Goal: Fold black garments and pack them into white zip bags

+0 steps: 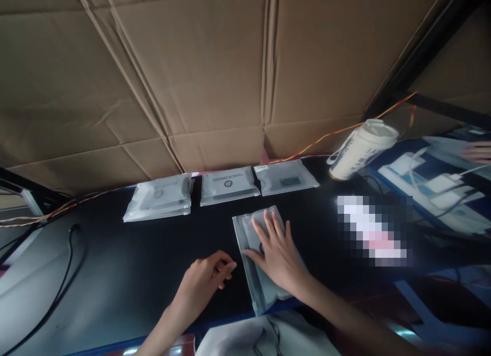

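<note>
A frosted zip bag [251, 279] lies near the front edge of the black table, with its zip strip along the left side. Spread flat on top of it, my right hand [278, 253] covers much of its middle and part of a dark mark. My left hand [209, 276] hovers or rests just left of the bag, apart from it, fingers curled in toward the thumb and nothing visible in them. Behind stand three flat piles in a row: left bags [159, 195], a middle bag [230, 184] printed ROCKBROS, and a right bag [287, 177] with a dark rectangle.
A cream tumbler [362, 149] with a strap stands at the back right. Beyond it are white power strips [433, 179] with cables and another person's hand [477, 151]. A pixelated object [374, 230] lies on the right. A black cable [69, 264] curves at left; cardboard [215, 80] walls the back.
</note>
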